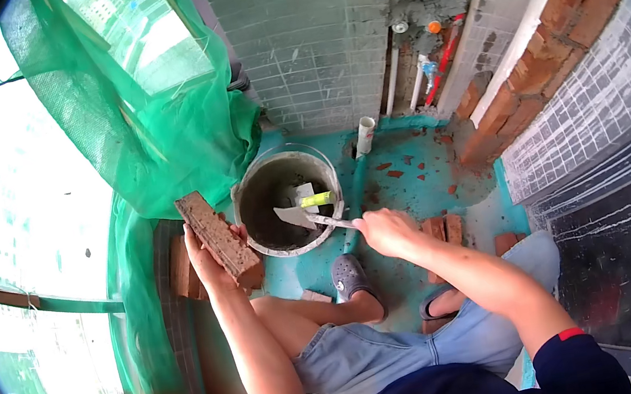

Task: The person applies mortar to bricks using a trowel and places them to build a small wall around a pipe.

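Observation:
My left hand (212,253) holds a reddish-brown brick (217,234) upright at a slant, its surface rough and speckled with mortar. To its right, my right hand (382,232) grips the handle of a trowel (292,216), whose blade is inside a grey mortar bucket (246,186). A second tool with a yellow handle (318,198) lies in the bucket, partly overlapping the trowel.
Green netting (136,142) drapes beside the bright window at left. Pipes (448,59) and a white pipe stub (366,134) stand at the back wall. A brick column (541,65) is at right. Loose bricks (443,231) and shards lie on the teal floor.

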{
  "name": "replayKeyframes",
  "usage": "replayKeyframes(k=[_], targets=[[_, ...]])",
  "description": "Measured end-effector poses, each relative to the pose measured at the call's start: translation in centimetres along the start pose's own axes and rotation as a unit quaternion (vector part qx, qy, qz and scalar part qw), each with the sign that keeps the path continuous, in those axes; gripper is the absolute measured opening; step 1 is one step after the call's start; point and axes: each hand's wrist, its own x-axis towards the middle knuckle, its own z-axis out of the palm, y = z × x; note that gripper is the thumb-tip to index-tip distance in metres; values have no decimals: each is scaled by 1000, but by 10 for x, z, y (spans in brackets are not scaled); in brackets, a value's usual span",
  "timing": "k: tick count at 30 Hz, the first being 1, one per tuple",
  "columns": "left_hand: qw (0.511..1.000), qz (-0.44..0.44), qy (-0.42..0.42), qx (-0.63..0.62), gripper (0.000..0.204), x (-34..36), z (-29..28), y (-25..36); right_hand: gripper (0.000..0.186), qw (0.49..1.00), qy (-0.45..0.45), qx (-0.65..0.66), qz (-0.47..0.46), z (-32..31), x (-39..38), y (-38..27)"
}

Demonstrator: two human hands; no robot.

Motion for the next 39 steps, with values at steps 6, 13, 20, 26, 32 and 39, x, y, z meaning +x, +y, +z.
replayKeyframes(k=[6,13,20,26,32,39], targets=[[999,25,22,-20,74,14,13,6,20,981,32,-169,-90,97,134,-37],[998,16,45,-27,72,16,19,8,23,985,-87,-137,-52,159,162,-50],[996,74,44,-33,70,29,16,12,17,948,-306,-67,59,136,194,-33],[994,89,54,-34,70,28,9,9,24,937,-319,110,89,103,176,-6],[996,86,9,1,73,23,-7,11,45,845,-298,435,87,77,124,19],[999,33,-29,31,69,8,21,1,44,846,-118,518,-34,3,47,-6]])
